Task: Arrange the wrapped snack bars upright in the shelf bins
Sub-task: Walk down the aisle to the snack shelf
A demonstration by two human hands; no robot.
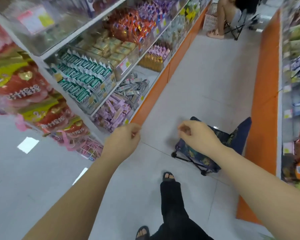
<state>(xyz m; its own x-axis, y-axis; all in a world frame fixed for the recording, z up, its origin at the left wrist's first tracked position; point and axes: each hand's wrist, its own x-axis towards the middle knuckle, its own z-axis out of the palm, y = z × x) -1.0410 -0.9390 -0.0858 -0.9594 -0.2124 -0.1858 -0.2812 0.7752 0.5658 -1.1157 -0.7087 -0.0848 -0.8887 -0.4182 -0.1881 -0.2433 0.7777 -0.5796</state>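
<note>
Green-and-white wrapped snack bars stand upright in rows in a clear shelf bin on the left shelving. Below them lie pink-purple wrapped bars in the lowest bin, mostly flat and jumbled. Silver wrapped bars lie loose in the bin beside them. My left hand hovers in front of the lowest bin with fingers curled, holding nothing that I can see. My right hand is held over the aisle floor, fingers curled loosely, with nothing in it.
A small dark folding stool stands on the floor under my right hand. An orange shelf base lines the right side. A person sits on a stool far up the aisle next to a white basket. Red snack bags hang at the left.
</note>
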